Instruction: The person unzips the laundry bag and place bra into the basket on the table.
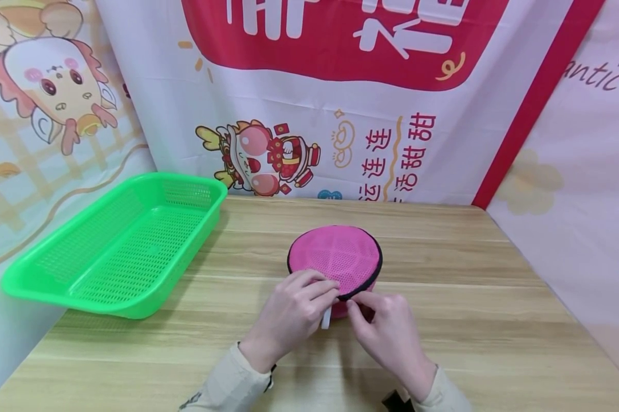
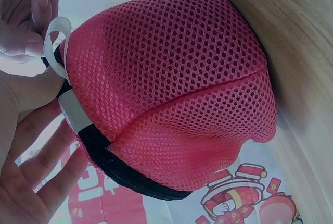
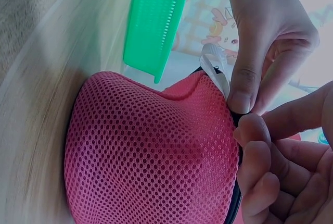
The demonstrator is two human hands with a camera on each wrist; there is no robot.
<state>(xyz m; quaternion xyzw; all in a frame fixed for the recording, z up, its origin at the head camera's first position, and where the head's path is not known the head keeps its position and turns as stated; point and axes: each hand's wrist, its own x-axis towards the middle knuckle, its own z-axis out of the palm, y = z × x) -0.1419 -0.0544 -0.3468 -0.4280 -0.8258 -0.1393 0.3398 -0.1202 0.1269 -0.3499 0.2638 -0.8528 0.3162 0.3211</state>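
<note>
A round pink mesh laundry bag (image 1: 335, 252) with a black zipper band (image 2: 135, 179) around its top rim stands on the table. My left hand (image 1: 301, 312) pinches the near side of that rim, beside a white fabric loop (image 3: 213, 60) hanging from the edge. Right beside it, my right hand (image 1: 386, 326) pinches the zippered rim between thumb and curled fingers. In the right wrist view the two hands' fingertips meet at the band. The fingers cover whatever zipper pull is there. The bag's mesh side bulges and creases.
To the left sits a green plastic basket (image 1: 198, 240) with slotted walls. The wood-grain table (image 1: 443, 343) ends at a printed cloth backdrop (image 1: 299, 91) behind, with more cloth panels on the left and right sides.
</note>
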